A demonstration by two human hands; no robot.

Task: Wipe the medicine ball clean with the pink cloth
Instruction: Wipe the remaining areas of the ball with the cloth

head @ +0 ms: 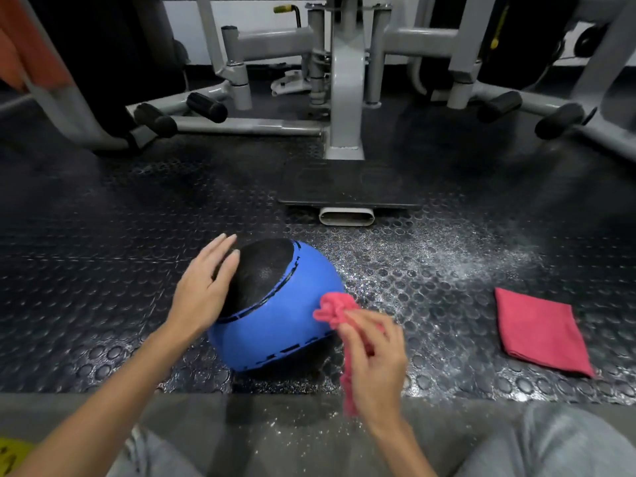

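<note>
Studded rubber gym floor (pixel 103 208), machine frames behind. Medicine ball (pixel 275 325) near its front edge. Left hand (pixel 203 287) flat, unclenched, bracing the ball's left. Right hand (pixel 375 359) clutches bunched pink cloth (pixel 332 308), touching the ball's right flank.

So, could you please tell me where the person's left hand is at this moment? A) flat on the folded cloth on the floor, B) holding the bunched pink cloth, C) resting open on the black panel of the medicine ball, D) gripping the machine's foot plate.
C: the left hand lies open against the black panel of the medicine ball, while the right hand holds the bunched pink cloth.
</note>
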